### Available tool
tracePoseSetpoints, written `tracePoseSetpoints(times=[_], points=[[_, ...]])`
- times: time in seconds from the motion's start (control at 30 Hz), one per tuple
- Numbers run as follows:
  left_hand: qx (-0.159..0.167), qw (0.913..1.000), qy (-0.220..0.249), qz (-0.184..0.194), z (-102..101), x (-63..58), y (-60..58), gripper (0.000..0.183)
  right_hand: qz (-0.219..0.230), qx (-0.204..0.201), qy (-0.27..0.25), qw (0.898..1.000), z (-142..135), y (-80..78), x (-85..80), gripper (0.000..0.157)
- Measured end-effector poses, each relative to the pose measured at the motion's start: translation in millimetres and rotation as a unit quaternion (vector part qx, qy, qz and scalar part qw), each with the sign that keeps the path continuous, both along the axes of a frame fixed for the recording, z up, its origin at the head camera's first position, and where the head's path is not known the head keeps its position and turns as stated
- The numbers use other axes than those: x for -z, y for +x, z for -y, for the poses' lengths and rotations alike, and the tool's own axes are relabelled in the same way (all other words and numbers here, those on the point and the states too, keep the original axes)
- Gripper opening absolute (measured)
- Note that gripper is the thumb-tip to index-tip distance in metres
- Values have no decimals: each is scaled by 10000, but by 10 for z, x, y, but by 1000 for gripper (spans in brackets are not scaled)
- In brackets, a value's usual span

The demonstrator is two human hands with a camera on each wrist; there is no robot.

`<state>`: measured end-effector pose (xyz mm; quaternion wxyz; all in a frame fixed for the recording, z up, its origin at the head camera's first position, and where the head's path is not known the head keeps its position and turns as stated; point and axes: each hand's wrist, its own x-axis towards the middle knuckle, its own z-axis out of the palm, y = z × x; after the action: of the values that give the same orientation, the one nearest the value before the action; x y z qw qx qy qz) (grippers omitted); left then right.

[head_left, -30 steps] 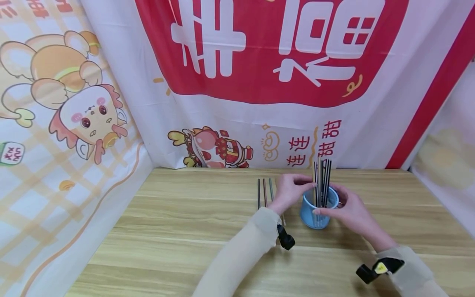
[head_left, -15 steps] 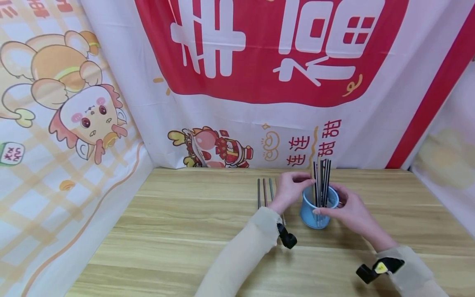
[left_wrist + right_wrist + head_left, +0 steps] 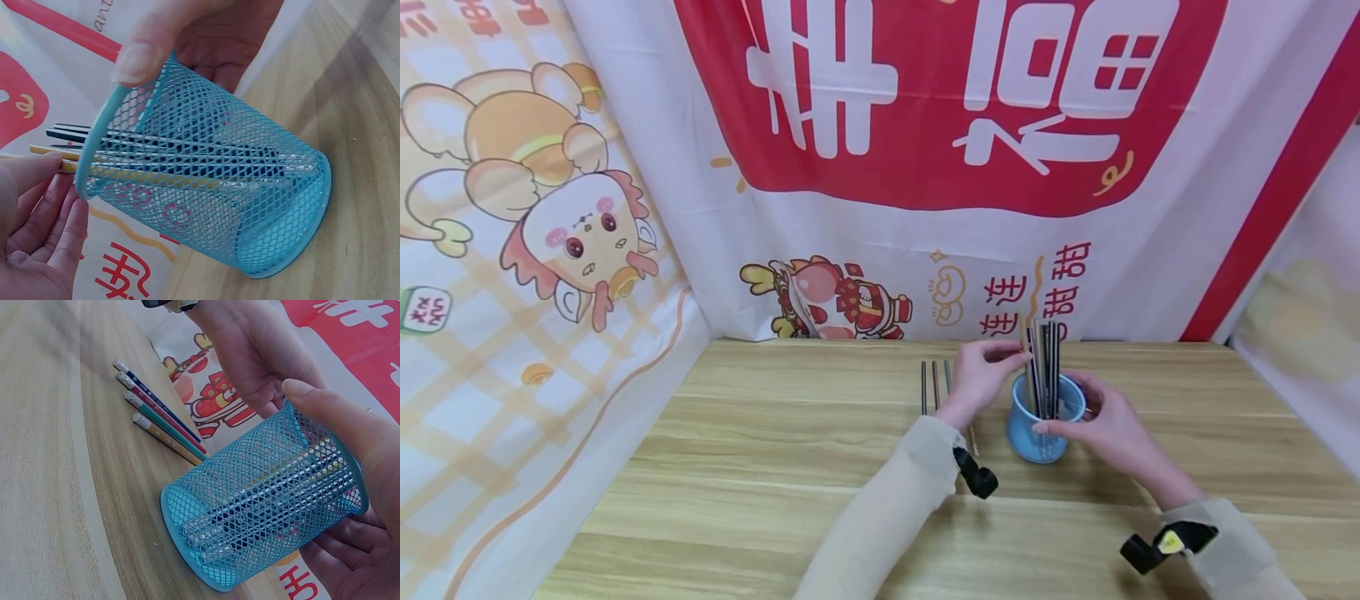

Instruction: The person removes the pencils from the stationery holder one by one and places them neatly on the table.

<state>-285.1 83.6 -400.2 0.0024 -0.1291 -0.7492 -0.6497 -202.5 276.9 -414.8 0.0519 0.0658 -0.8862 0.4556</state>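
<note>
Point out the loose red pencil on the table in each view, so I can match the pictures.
Head: red pencil, slightly right of and below centre, left of the left hand, partly hidden.
Left wrist: not in it.
Right wrist: red pencil, upper left, second from the top of four.
Shared landmark: blue mesh cup, in all three.

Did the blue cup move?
No, in the head view the blue cup sits at the same spot on the table, below its back edge.
</note>
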Motion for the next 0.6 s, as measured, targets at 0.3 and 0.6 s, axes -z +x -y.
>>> tracePoseSetpoints(times=[0.3, 0.6], points=[[-131, 9996, 209, 101, 71, -63, 0, 21, 70, 9, -52, 10000, -3, 15, -17, 91], [28, 9951, 971, 169, 171, -176, -5, 21, 187, 4, -89, 9998, -1, 11, -25, 94]])
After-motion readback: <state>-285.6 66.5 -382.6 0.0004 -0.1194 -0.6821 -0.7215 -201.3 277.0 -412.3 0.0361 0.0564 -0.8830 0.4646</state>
